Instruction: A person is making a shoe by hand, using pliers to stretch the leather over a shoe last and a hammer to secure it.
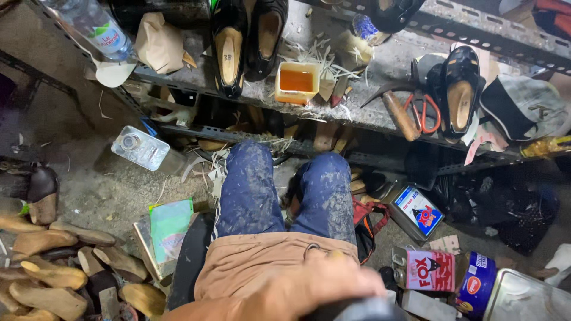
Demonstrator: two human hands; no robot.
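A: What is the hand point(309, 285) doing?

B: 1 hand shows at the bottom edge, blurred, wrapped over a dark rounded thing point(357, 310) low over the lap. Which hand it is, I can't tell; I'd guess the right. The grip looks closed on that thing.

A: And the other hand?

B: Out of view.

A: How should it be held?

B: My judgement: keep it steady over the apron point(250, 261), close to the body, since the blur suggests quick motion.

A: What does the thing look like?

B: Dark grey, smooth, curved; mostly cut off by the frame. Beside it sit tins point(431, 270), and the bench point(380, 65) ahead carries shoes point(229, 41).
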